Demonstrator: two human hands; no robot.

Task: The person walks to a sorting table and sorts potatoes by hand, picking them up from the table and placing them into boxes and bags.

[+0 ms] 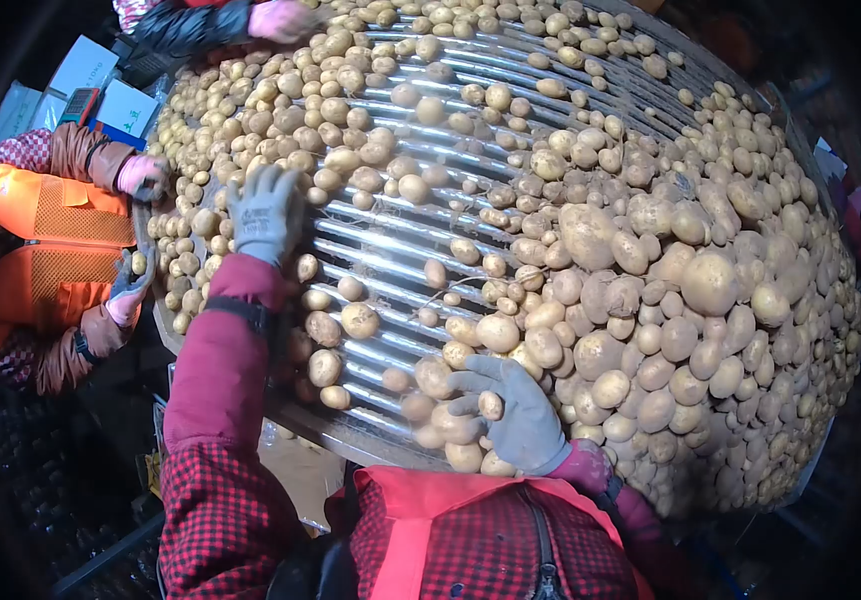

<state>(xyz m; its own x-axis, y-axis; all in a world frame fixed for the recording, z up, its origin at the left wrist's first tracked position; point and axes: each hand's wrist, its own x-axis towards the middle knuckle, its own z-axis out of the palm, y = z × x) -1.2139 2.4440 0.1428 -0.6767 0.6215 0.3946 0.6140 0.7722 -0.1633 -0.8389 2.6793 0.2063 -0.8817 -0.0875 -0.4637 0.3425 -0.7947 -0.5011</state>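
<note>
My left hand, in a grey work glove, reaches onto the potatoes on the far left part of the sorting table. Its fingers are stretched forward over them, and I see nothing gripped in it. Close to my body, my right hand, gloved in grey too, curls its fingers around a small potato. Larger potatoes lie just left of those fingers. Between my hands run shiny metal rollers with a few scattered potatoes on them.
A big heap of potatoes covers the table's right side. A co-worker in an orange vest stands at the left, gloved hands at the table edge. Another person's pink-gloved hand reaches in at the top. White boxes stand behind.
</note>
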